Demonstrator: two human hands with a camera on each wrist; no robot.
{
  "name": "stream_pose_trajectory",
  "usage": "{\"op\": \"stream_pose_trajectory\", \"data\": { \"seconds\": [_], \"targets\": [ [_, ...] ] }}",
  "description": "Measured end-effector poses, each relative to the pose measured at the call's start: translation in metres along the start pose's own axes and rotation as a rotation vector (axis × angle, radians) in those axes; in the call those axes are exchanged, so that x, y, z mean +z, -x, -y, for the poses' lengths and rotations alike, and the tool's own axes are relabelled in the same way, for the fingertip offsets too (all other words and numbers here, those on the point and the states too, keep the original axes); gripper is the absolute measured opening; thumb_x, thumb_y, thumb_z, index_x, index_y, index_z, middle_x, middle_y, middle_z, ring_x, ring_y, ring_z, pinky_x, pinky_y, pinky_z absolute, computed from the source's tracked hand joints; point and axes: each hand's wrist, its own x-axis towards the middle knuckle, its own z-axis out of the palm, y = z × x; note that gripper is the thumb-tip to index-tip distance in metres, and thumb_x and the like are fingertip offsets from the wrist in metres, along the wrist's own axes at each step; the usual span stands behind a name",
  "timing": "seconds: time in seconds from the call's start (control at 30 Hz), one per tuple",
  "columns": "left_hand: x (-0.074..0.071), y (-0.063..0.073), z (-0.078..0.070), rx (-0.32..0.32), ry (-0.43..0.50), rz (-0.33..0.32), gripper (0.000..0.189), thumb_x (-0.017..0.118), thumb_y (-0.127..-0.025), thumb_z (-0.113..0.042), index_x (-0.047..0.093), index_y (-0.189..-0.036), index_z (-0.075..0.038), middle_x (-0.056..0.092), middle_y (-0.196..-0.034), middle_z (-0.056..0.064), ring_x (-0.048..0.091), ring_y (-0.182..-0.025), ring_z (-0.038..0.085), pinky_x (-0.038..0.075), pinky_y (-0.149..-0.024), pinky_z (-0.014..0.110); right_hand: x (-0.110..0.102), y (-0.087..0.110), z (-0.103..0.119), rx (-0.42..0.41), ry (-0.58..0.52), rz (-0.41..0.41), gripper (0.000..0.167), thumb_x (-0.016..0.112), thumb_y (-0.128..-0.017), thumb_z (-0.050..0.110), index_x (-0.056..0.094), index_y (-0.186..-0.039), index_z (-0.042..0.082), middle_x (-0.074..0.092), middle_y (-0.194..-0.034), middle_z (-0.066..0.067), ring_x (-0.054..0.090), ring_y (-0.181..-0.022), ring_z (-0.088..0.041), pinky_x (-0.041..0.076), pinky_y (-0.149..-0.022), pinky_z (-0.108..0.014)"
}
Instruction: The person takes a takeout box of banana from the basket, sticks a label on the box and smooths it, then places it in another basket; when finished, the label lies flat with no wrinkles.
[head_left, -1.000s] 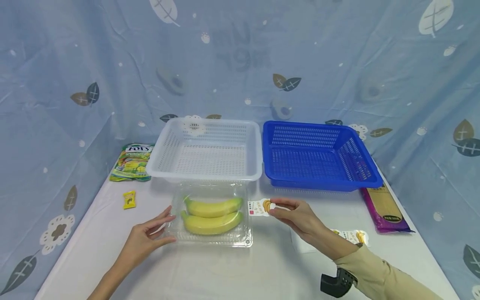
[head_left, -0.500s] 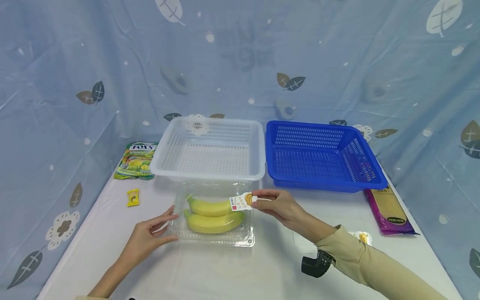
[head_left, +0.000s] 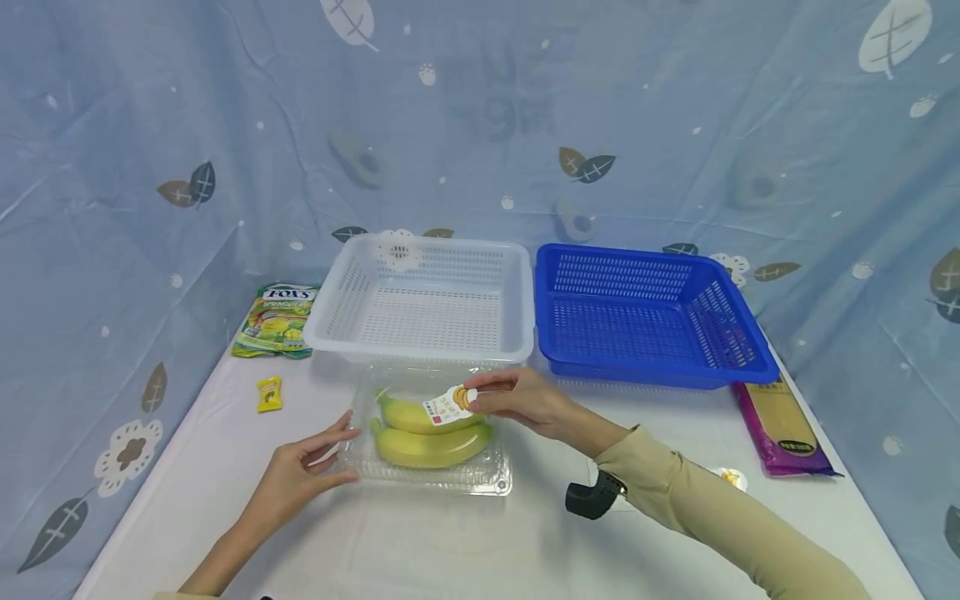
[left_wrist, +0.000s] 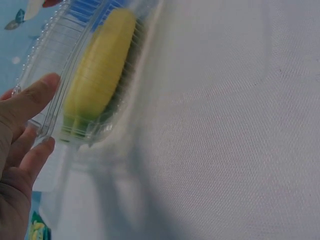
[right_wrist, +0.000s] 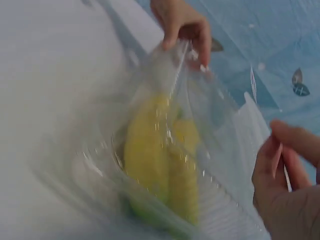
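Note:
A clear plastic box (head_left: 431, 482) with two yellow bananas (head_left: 435, 448) inside rests on the white table. My left hand (head_left: 300, 467) grips the box's left edge, the thumb on one side of the rim and the fingers on the other in the left wrist view. Between thumb and fingertips, my right hand (head_left: 536, 404) pinches a white label (head_left: 444, 407) with a banana picture on it. The label is tilted over the upper right part of the lid and overlaps the rear banana in the head view. In the right wrist view, the label is mostly hidden by the fingers.
Behind the box stand a white basket (head_left: 420, 348) and a blue basket (head_left: 652, 373), side by side. A green FOX'S bag (head_left: 276, 323) and a small yellow packet (head_left: 269, 394) lie left. A purple-edged package (head_left: 787, 429) lies right; another label (head_left: 733, 478) shows beyond my right forearm.
My right hand has carried the label leftward from beside the box to over its lid, turning the label at a slant. My left hand has stayed at the box's left edge.

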Motion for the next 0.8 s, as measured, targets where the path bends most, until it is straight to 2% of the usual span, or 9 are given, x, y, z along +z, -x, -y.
{"op": "stream_pose_trajectory", "data": {
  "seconds": [0.07, 0.2, 0.33, 0.43, 0.63, 0.8],
  "targets": [
    [0.000, 0.000, 0.000, 0.010, -0.005, 0.001, 0.055, 0.083, -0.066, 0.001, 0.063, -0.117, 0.008, 0.041, -0.141, 0.026, 0.047, -0.120, -0.003, 0.049, -0.086, 0.022, -0.002, -0.008, 0.001, -0.029, 0.059, 0.068, 0.037, 0.069, -0.082, -0.003, 0.062, -0.118, -0.008, 0.067, -0.106, -0.007, 0.061, -0.093, -0.015, 0.050, -0.093, -0.038],
    [0.001, 0.001, -0.001, 0.029, 0.002, 0.000, 0.054, 0.082, -0.067, 0.002, 0.063, -0.118, 0.009, 0.041, -0.140, 0.027, 0.047, -0.119, -0.005, 0.049, -0.086, 0.022, -0.006, -0.027, 0.003, -0.122, 0.256, 0.203, 0.033, 0.073, -0.081, 0.001, 0.066, -0.113, -0.003, 0.068, -0.103, -0.004, 0.061, -0.092, -0.015, 0.050, -0.085, -0.027],
    [0.002, 0.002, 0.000, 0.026, 0.024, 0.002, 0.054, 0.081, -0.068, 0.002, 0.062, -0.118, 0.009, 0.041, -0.140, 0.027, 0.047, -0.119, -0.005, 0.049, -0.087, 0.023, -0.007, -0.042, 0.009, -0.222, 0.432, 0.346, 0.030, 0.075, -0.080, 0.002, 0.068, -0.109, -0.001, 0.070, -0.101, -0.003, 0.061, -0.090, -0.015, 0.050, -0.085, -0.029],
    [0.003, 0.003, 0.002, 0.021, 0.029, 0.005, 0.054, 0.081, -0.069, 0.002, 0.062, -0.119, 0.008, 0.040, -0.141, 0.026, 0.047, -0.119, -0.005, 0.049, -0.088, 0.026, -0.004, -0.050, 0.015, -0.256, 0.512, 0.424, 0.029, 0.076, -0.079, -0.002, 0.069, -0.107, -0.001, 0.069, -0.098, -0.003, 0.060, -0.087, -0.014, 0.051, -0.085, -0.030],
    [0.004, 0.003, 0.003, 0.025, 0.015, 0.009, 0.055, 0.082, -0.069, 0.000, 0.063, -0.120, 0.006, 0.041, -0.142, 0.024, 0.046, -0.120, -0.005, 0.049, -0.088, 0.026, 0.003, -0.062, 0.025, -0.278, 0.593, 0.503, 0.030, 0.075, -0.076, -0.009, 0.068, -0.104, -0.006, 0.068, -0.094, -0.005, 0.058, -0.080, -0.011, 0.054, -0.081, -0.030],
    [0.002, 0.003, 0.001, 0.025, 0.003, -0.002, 0.055, 0.082, -0.069, -0.001, 0.063, -0.120, 0.004, 0.041, -0.143, 0.022, 0.045, -0.121, -0.005, 0.049, -0.088, 0.025, 0.006, -0.070, 0.030, -0.290, 0.657, 0.511, 0.028, 0.074, -0.076, -0.012, 0.069, -0.102, -0.005, 0.069, -0.097, -0.008, 0.058, -0.080, -0.011, 0.054, -0.080, -0.029]
  ]
}}
